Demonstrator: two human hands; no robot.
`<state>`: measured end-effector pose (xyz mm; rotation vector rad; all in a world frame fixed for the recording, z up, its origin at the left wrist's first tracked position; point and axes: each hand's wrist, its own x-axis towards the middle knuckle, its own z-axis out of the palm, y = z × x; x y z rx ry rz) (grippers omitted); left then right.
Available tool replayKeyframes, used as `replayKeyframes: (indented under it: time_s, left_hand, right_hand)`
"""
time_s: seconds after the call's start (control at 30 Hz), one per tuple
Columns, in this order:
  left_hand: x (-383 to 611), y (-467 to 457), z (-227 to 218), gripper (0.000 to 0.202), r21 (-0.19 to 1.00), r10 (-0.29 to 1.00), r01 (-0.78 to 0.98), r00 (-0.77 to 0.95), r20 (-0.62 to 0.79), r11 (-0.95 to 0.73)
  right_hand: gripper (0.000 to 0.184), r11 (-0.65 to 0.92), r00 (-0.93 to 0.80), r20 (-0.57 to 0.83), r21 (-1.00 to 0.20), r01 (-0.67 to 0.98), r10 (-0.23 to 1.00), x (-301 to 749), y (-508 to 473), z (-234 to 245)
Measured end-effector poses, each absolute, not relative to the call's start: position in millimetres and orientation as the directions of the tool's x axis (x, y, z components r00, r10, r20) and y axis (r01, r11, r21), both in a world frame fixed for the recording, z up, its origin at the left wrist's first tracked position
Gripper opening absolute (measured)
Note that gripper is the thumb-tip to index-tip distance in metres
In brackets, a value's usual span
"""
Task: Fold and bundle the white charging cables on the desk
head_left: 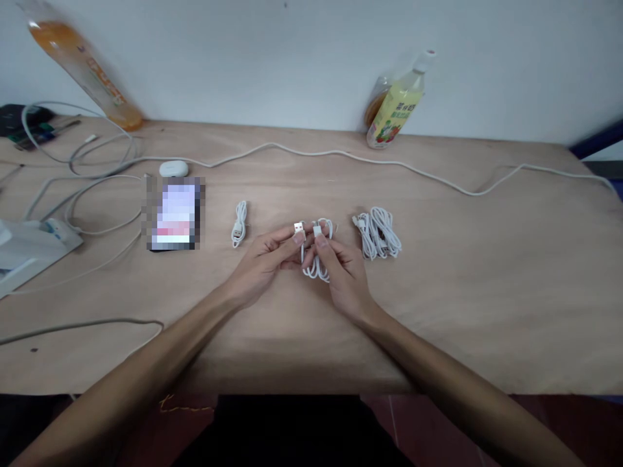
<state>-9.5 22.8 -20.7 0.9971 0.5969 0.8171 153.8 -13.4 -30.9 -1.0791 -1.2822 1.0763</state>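
Observation:
Between my hands, above the wooden table [438, 292], is a white USB cable [315, 271] gathered in loose loops. My left hand [265, 259] pinches its flat USB plug [298, 229] between thumb and fingers. A second, smaller white connector [318, 231] is pinched in my right hand [348, 272]. The two connectors are close together but apart, both pointing away from me. A small coiled white cable [239, 225] lies on the table left of my hands. To the right lie several coiled white cables [378, 233] side by side.
A phone [176, 214] with a lit screen and a white earbud case [174, 169] lie at left. A long white cord [302, 153] crosses the table's back. A yellow-labelled bottle [396, 110] and an orange drink bottle [87, 74] stand by the wall. A white power strip [36, 246] sits far left.

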Motion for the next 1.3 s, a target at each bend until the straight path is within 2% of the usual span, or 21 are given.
replayKeyframes:
  time_s: [0.63, 1.3]
  left_hand:
    - [-10.5, 23.1, -21.5, 0.039, 0.920, 0.795, -0.306, 0.607, -0.008, 0.243]
    - [-8.6, 20.9, -19.6, 0.042, 0.911, 0.810, -0.298, 0.583, -0.062, 0.284]
  right_hand:
    - [0.071, 0.186, 0.026, 0.188, -0.980, 0.066, 0.982, 152.3, -15.8, -29.7]
    - [0.073, 0.162, 0.038, 0.163, -0.986, 0.034, 0.986, 150.9, -15.7, -32.6]
